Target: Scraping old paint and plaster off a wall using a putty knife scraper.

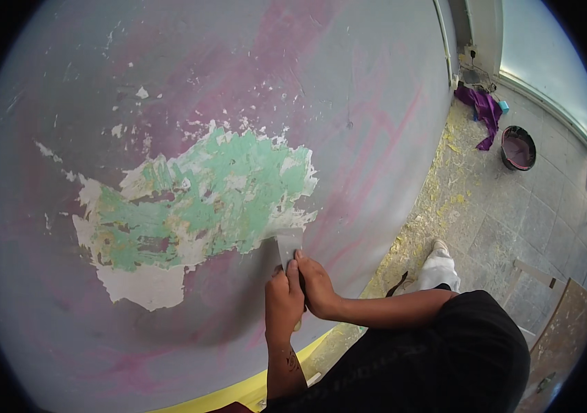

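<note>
Your L hand [284, 299] & R hand [317, 283] both gripped scraper [290, 246], blade at lower R edge of patch [242, 182]. Wall [224, 334] est. part-stripped: patch showed green/white; surrounding grey-pink paint [293, 48] mostly remained.

The left head-worn fisheye camera looks down from above the person's black-clothed torso [403, 358], fairly near and facing the grey, pink-streaked painted wall [348, 158], which fills most of its view; grey tiled floor [527, 227] shows at right.
</note>
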Available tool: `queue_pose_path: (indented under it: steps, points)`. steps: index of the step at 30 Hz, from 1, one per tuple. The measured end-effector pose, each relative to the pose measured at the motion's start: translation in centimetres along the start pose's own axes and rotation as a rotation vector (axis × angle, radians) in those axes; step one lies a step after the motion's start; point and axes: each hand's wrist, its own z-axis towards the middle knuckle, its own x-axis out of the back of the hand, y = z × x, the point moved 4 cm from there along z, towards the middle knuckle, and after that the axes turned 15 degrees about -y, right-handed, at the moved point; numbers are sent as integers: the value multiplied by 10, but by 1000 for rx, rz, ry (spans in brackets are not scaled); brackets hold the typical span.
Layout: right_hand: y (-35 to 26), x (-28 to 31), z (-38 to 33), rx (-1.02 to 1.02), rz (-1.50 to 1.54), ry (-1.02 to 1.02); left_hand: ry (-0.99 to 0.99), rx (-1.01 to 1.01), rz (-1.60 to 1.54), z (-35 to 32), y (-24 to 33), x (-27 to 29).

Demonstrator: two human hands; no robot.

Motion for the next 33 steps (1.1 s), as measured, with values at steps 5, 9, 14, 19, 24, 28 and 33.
queue_pose_path:
  steps: [5,9,14,19,24,28,33]
  points:
    - [7,35,43,235,-529,122,-145,182,-48,42,-8,2]
    - [5,23,23,231,-108,122,-27,-47,143,29,7,-10]
    - [-16,18,42,141,149,17,-90,143,37,44,-4,0]
    - [-6,14,25,137,121,230,67,-96,100,23,15,-9]
    - [-51,41,50,274,113,161,-94,-18,125,76,39,-9]
    - [-41,27,7,314,-511,226,-35,-83,98,30,34,-22]
    - [-5,29,19,61,-446,155,6,103,114,13,16,-12]
